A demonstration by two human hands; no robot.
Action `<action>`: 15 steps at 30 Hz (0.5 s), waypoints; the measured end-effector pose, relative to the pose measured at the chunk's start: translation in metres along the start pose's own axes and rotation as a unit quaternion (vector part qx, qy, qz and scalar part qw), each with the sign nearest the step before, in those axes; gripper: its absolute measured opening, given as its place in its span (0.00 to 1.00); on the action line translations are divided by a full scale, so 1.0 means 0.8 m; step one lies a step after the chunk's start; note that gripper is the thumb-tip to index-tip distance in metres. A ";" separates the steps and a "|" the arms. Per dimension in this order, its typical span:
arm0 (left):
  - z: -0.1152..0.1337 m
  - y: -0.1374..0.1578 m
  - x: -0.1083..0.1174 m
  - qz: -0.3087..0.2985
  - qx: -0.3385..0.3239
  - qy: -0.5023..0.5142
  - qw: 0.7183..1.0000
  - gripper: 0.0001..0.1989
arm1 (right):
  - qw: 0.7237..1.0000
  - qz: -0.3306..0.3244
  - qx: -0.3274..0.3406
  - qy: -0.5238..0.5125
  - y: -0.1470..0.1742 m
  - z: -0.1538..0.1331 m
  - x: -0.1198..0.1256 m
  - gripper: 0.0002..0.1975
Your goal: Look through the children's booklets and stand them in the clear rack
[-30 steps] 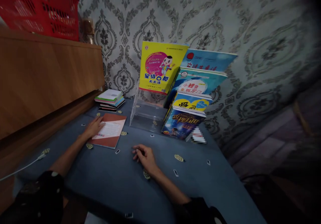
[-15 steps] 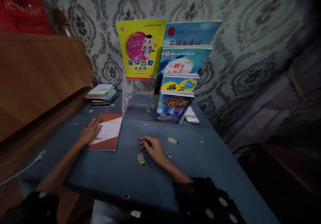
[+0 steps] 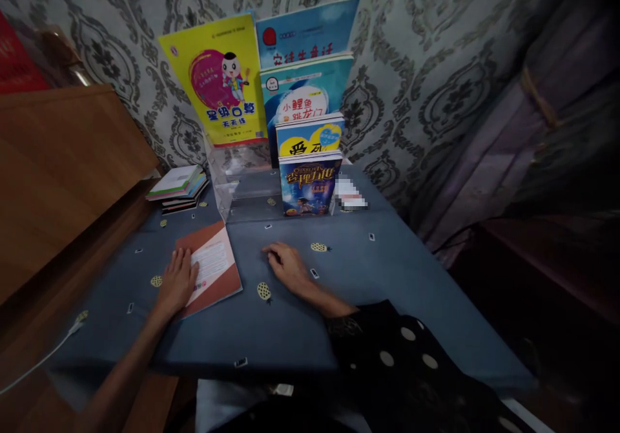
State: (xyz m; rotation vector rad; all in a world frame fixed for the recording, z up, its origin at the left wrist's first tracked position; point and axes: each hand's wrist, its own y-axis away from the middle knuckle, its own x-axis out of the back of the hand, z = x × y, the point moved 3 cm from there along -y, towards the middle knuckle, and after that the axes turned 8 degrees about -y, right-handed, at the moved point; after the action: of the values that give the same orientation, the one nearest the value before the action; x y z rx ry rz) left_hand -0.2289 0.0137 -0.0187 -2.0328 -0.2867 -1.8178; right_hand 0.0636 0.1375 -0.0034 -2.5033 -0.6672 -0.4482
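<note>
My left hand (image 3: 178, 281) lies flat on a thin brown and white book (image 3: 220, 262), fingers stretched over its left side. The book is closed, turned at an angle on the blue tablecloth, and its upper corner is close to the foot of a clear stand (image 3: 249, 210). To the right of the book, my right hand (image 3: 288, 266) rests on the cloth. Its fingers are loosely bent, and I see nothing held in them. A yellow workbook (image 3: 194, 52) stands in the back left of the stand. Several books, with a dark blue one (image 3: 310, 184) in front, fill its right side.
A stack of small books or notebooks (image 3: 177, 181) sits at the back left, beside a wooden cabinet (image 3: 62, 161). A white cable (image 3: 43, 360) crosses the left edge. Behind the stand's right side lies a blurred white item (image 3: 349, 194). A curtain hangs at the right.
The view has swung right and tilted. The brown and white book has turned counterclockwise under my left hand. My right hand stays on the cloth, its fingers a little more curled.
</note>
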 end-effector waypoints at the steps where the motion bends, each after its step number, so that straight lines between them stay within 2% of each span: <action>1: 0.006 0.005 0.000 0.004 -0.006 0.005 1.000 0.34 | 1.000 -0.002 0.004 0.011 0.000 0.001 -0.001 0.14; 5: 0.039 0.028 -0.001 0.042 -0.040 0.027 0.998 0.32 | 0.999 -0.005 0.012 0.039 -0.001 0.004 -0.002 0.15; 9: 0.089 0.044 0.000 0.071 -0.097 0.036 0.992 0.31 | 0.999 -0.002 0.003 0.049 -0.004 0.004 0.002 0.16; 15: 0.163 0.038 0.005 0.070 -0.168 0.065 0.981 0.29 | 0.994 0.008 0.046 0.102 0.006 0.001 0.021 0.17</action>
State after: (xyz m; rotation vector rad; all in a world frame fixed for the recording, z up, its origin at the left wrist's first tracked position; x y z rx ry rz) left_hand -0.0978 0.0410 -0.0295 -2.0731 0.2107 -2.0039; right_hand 0.0802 0.1401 0.0012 -2.3349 -0.5740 -0.6410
